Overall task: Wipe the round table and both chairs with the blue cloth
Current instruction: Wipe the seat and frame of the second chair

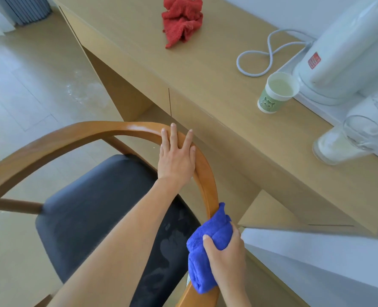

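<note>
My left hand (176, 155) lies flat and open on the chair (108, 129), bracing its curved wooden rail, while my right hand (224, 254) grips the folded blue cloth (208, 238) wrapped round that rail beside the wooden surface (205, 69), apparently to wipe it.

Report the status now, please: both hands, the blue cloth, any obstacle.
Left hand flat on curved wooden chair rail. Right hand grips folded blue cloth around rail. Nothing blocks the rail ahead.
</note>
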